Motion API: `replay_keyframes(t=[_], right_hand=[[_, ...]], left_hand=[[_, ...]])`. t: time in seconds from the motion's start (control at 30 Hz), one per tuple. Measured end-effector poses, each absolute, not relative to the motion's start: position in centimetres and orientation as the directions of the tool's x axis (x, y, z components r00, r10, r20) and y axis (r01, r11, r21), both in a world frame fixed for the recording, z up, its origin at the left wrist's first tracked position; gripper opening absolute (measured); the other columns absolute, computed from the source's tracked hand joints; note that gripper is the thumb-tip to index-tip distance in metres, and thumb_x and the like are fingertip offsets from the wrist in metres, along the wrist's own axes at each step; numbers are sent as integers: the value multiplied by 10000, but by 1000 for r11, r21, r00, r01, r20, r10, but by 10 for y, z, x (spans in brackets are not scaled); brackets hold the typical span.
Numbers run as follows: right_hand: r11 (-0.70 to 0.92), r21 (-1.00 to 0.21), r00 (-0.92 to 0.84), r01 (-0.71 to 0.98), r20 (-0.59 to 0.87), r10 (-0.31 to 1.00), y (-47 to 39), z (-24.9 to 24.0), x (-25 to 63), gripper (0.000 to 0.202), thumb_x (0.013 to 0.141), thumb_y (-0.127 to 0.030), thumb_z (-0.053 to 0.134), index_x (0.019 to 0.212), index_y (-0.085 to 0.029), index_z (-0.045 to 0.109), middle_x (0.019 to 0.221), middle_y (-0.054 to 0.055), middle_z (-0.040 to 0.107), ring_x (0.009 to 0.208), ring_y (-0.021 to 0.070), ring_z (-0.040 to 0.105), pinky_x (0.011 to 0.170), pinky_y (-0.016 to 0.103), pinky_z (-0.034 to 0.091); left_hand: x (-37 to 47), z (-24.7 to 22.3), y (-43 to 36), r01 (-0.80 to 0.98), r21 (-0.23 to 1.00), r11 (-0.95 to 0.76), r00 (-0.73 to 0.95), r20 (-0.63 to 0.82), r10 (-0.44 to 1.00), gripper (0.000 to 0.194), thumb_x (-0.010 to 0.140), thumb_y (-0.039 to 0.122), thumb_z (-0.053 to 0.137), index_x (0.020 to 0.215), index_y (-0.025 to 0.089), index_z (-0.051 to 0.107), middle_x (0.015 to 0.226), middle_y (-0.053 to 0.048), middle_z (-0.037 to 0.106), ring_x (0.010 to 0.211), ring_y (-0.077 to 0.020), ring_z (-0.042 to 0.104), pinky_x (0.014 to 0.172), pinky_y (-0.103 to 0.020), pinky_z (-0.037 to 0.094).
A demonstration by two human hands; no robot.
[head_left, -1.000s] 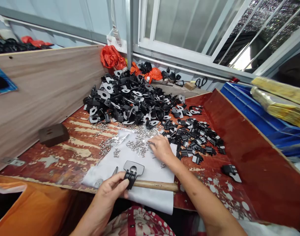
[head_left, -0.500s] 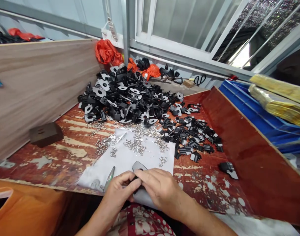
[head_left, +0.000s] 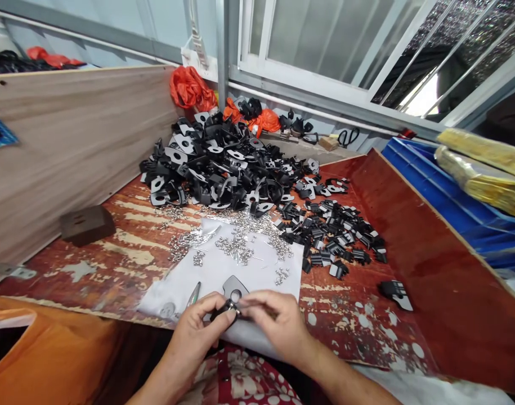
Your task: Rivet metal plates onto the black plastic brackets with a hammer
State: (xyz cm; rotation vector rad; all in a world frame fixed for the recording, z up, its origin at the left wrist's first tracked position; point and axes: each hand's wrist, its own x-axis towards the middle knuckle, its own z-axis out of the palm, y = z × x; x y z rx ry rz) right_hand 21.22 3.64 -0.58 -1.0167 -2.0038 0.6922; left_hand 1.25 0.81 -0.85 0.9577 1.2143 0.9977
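Over the near edge of the white cloth [head_left: 249, 278], my left hand [head_left: 200, 323] pinches a black plastic part [head_left: 233, 286] with a round hole in its flat plate. Small shiny metal bits show on the part beside my left thumb. My right hand [head_left: 278, 318] is at the part's right side, its thumb and fingers drawn together. Whatever lies between those right fingertips is too small and blurred to name. A pointed tool with a greenish handle [head_left: 193, 294] lies on the cloth left of my hands, close to a grey round disc [head_left: 168, 309].
Small metal pieces [head_left: 236, 247] lie scattered on the cloth. Behind them rises a heap of black plastic parts [head_left: 215, 163], with smaller black clips [head_left: 333, 239] to the right. A dark brown block [head_left: 87, 225] sits at left. Wooden boards flank the worn red table; blue crates [head_left: 460, 197] stand beyond the right board.
The right hand has drawn slightly back from the left, uncovering more of the black part. The part is turned so its hole and metal bits show. The view has shifted a little.
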Motion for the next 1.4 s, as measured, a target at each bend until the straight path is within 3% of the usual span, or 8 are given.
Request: replay_keyframes(t=[0.1,0.17,0.23,0.5,0.7,0.87,1.1,1.4], right_hand=[[535,-393,-455,748,283,844,75,-11,221,227,977,-98,555,1129,-177,705,1058,67,781,972,178,740,887,294,591],[554,-131,-529,822,182,829,101,-15,219,255,930,-28,567,1105,-153,703,1005,100,771,956,211,721,893,333,568],[577,-47,-570,815,116,814,118,-20,212,215,891,12,570,972,-135,704,864,111,744,852,227,699,831,346,557],[605,-55,-595,795,130,793,131,-21,214,224,869,27,529,867,-117,701,854,124,661,858,237,627,803,356,534],[681,-532,-503,502,461,731,82,22,213,262,972,-86,513,1070,-201,727,877,52,663,835,177,639,750,302,552],[740,-592,-541,318,528,655,46,40,184,245,977,-82,521,1081,-206,705,869,48,682,822,174,638,914,391,559],[786,-478,-598,391,518,612,45,31,171,240,988,-92,468,1044,-179,685,829,49,645,808,183,614,949,404,556],[850,89,-731,519,561,388,26,50,149,273,961,-54,439,882,-114,693,687,49,610,636,189,544,1071,421,526]], left_hand=[[8,-9,8,-135,949,285,21,-285,958,305,787,424,744,641,188,616,670,40,443,552,-113,385,450,-202,355],[7,-10,9,-196,930,312,15,-316,949,302,774,406,744,624,193,591,636,47,408,544,-115,377,448,-200,356],[5,-9,10,-263,901,344,38,-347,937,280,761,388,749,628,191,600,629,44,408,553,-118,369,449,-198,363],[-4,5,10,-485,794,367,50,-393,918,270,713,370,815,651,165,650,646,35,443,546,-98,306,432,-190,384],[-3,5,13,-599,733,322,5,-400,917,316,751,464,797,751,156,729,739,-16,563,587,-124,417,416,-204,420],[5,1,16,-593,733,333,29,-394,919,322,713,434,866,693,148,719,629,17,533,516,-87,390,391,-169,381],[6,-1,9,-632,707,316,-5,-412,911,346,668,440,904,727,143,736,640,15,584,512,-99,488,423,-207,489],[16,0,3,-710,642,289,-45,-451,892,321,650,369,929,713,160,693,659,38,624,575,-83,542,529,-167,503]])
